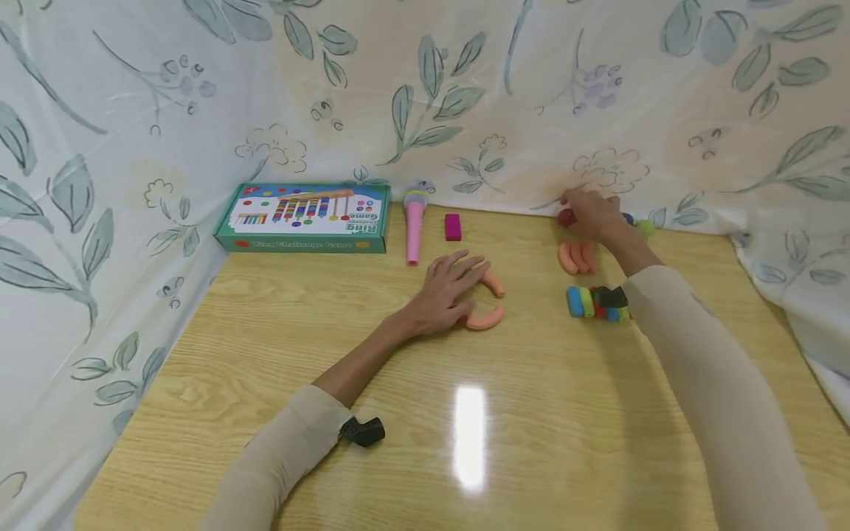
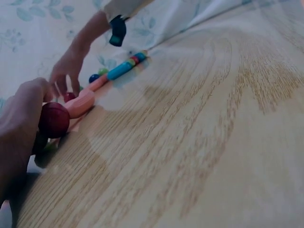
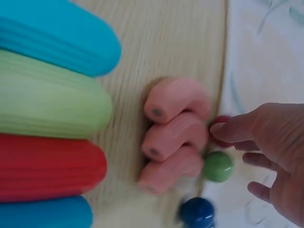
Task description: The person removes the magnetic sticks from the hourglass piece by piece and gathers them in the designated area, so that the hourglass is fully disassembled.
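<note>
My right hand [image 1: 593, 214] pinches a small red ball [image 3: 221, 131] between thumb and finger at the table's back edge. Beside it sit a green ball [image 3: 218, 166] and a dark blue ball [image 3: 197, 212]. Three curved salmon-pink tubes [image 3: 173, 135] lie together just in front of that hand. Farther left, my left hand [image 1: 446, 295] lies low over the table with spread fingers. Next to it are two curved pink pieces [image 1: 487, 318]. A larger-looking red ball [image 2: 53, 119] shows against the left hand in the left wrist view, with a dark round thing partly hidden below.
Ribbed blue, green and red sticks [image 1: 587, 302] lie in a row below the right forearm. Along the back stand a ring game box [image 1: 302, 243], a pink toy microphone [image 1: 415, 228] and a magenta block [image 1: 453, 227]. A leaf-patterned cloth [image 1: 412, 88] hangs behind the table.
</note>
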